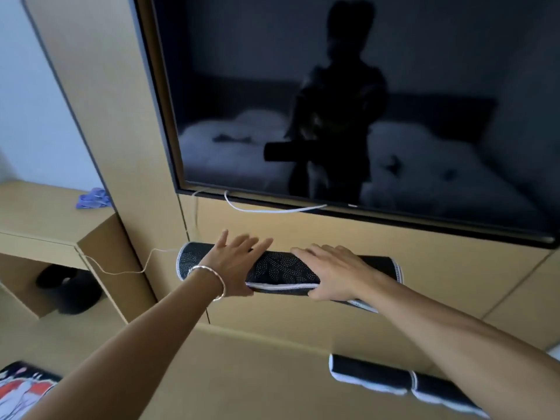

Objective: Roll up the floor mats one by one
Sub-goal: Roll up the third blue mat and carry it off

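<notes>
Both hands (235, 265) (330, 269) seemingly flat on mat (280, 268)

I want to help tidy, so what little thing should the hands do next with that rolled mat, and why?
Probably lift both hands off slowly, watching that the roll stays shut. The mat is already fully rolled below the TV; the left hand and right hand lie flat on it, fingers straight. Its loose white-trimmed edge shows between them and might spring open.

The right forearm (454, 334) hides one end of the lower rolled mats (372, 374).
</notes>
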`<state>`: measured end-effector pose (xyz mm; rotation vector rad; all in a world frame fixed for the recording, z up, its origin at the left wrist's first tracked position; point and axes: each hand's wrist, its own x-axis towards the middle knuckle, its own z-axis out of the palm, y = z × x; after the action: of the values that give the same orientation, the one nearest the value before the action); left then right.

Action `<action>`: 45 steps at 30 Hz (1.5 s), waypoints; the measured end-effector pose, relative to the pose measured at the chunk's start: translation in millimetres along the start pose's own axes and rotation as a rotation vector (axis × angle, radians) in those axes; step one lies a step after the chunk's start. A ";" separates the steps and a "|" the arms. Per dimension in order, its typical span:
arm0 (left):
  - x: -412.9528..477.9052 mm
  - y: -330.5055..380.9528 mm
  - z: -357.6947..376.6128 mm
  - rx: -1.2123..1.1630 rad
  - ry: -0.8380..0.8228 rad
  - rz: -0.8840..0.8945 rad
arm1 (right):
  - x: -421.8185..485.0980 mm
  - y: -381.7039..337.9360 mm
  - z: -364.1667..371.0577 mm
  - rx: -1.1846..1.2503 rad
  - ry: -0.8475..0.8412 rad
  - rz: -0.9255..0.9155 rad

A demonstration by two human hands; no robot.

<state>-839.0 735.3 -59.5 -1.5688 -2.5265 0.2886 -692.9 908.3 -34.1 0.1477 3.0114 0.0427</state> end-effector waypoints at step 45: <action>171.0 196.6 665.3 -0.100 -0.582 0.067 | 149.1 156.4 711.5 0.353 -0.429 0.389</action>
<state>-896.8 919.4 -747.5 -1.8216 -2.9440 0.7338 -734.7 1094.3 -752.9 0.6783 2.4940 -0.4269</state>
